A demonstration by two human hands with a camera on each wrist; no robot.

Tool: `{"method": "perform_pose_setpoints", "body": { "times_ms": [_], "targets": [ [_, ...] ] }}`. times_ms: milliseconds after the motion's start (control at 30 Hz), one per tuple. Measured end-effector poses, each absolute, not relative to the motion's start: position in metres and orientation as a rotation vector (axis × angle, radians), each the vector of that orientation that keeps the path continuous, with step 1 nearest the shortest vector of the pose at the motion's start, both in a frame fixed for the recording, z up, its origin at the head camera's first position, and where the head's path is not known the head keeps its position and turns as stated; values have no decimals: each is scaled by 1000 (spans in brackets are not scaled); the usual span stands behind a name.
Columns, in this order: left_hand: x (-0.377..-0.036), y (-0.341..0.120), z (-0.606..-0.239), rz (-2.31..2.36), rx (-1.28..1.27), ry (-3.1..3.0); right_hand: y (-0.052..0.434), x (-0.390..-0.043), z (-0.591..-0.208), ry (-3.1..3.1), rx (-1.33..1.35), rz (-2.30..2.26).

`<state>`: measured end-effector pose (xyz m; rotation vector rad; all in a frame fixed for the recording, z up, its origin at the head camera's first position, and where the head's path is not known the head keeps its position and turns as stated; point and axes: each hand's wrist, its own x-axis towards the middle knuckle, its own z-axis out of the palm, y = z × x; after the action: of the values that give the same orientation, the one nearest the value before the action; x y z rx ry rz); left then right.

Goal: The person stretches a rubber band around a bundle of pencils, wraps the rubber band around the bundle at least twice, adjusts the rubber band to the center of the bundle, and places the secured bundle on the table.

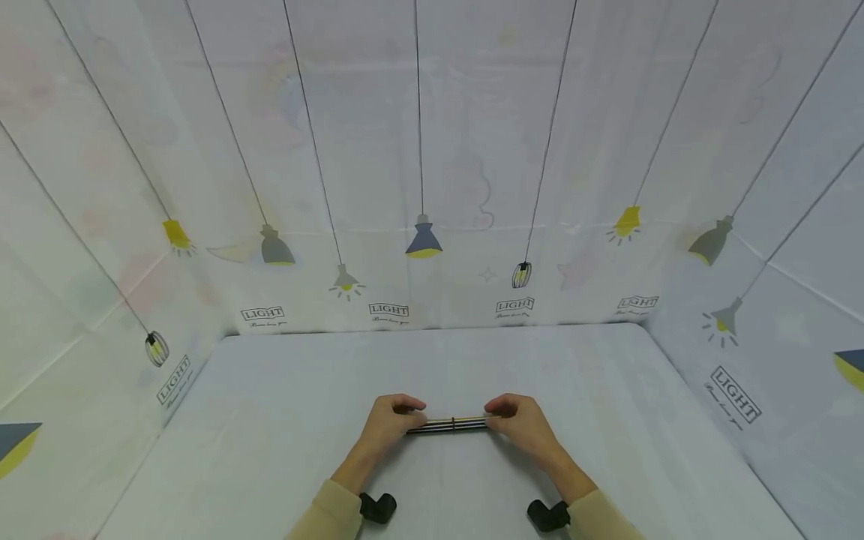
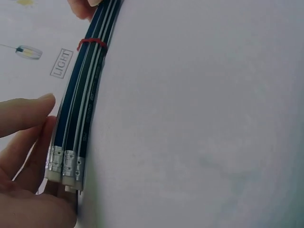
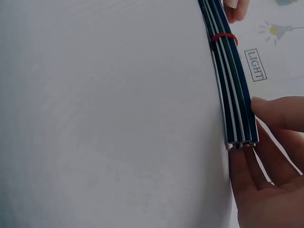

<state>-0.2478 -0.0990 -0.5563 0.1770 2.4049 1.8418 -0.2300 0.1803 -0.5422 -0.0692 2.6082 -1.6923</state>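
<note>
A bundle of dark blue pencils (image 1: 454,425) with pale stripes lies level between my two hands, close over the white table. A red band (image 2: 92,43) wraps its middle. At the left end, my left hand (image 1: 394,420) holds the bundle, fingers behind the white erasers (image 2: 68,181) and silver ferrules, thumb along its far side. The other end, with flat unsharpened tips (image 3: 242,144), is held by my right hand (image 1: 523,421), its thumb against the side and its fingers under the tips. Part of each end is hidden by the hands in the head view.
The white table (image 1: 432,367) spreads around the hands. A white backdrop (image 1: 472,150) printed with hanging lamps and LIGHT labels rises behind it and along both sides. Black wrist-worn pieces (image 1: 378,508) sit by both beige sleeves (image 1: 331,514).
</note>
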Motion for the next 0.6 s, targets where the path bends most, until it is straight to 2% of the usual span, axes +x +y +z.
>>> {"method": "perform_pose_setpoints", "body": {
  "times_ms": [600],
  "targets": [
    [-241,-118,-549,1844,178,2384,189,-222,-532,2615,-16,-1629]
  ]
}}
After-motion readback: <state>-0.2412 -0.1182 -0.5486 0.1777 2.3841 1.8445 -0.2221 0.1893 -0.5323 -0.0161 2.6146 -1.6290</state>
